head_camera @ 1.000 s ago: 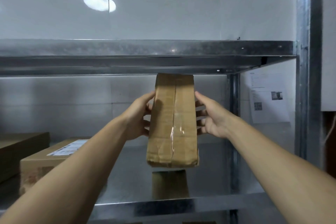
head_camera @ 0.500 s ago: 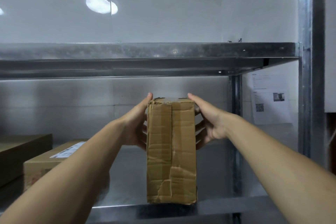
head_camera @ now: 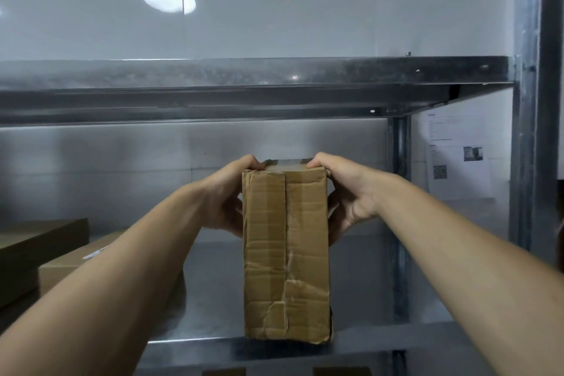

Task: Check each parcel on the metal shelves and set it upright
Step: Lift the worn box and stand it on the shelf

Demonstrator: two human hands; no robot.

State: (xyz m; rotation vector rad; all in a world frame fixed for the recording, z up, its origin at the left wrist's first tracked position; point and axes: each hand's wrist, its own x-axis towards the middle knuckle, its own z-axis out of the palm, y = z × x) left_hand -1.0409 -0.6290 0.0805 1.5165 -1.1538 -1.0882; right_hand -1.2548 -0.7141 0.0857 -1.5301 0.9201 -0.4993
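Both left hand (head_camera: 224,197) and right hand (head_camera: 351,192) are clamping the upright parcel (head_camera: 285,253) at the front edge of the shelf (head_camera: 427,337); its crumpled base is probably risking a forward topple.

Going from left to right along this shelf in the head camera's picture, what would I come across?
Dark flat box → labelled cardboard box → left hand → upright parcel → right hand → rear shelf post → paper notice on the wall → front shelf post.
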